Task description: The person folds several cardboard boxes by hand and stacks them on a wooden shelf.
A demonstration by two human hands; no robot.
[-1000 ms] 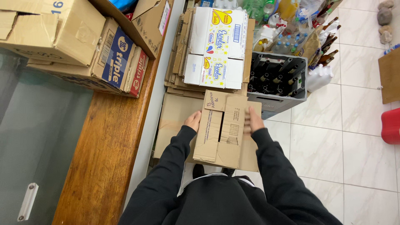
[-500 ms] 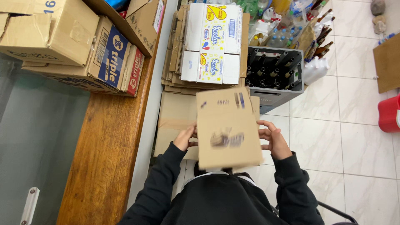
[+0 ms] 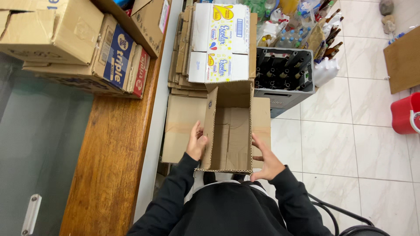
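Tiled floor w/ flat cardboard below, left hand & right hand each grasping a side wall of the open cardboard box held at waist height, bottle crate just beyond; best to keep both walls pressed evenly.

Wooden counter runs along the left; brown cardboard boxes sit stacked at its far end, one showing a blue printed side. White tiled floor on the right carries a stack of flattened cardboard, with a white printed flattened carton lying on top. Just beside the stack stands a grey bottle crate holding dark bottles. A red bucket stands at the right edge.
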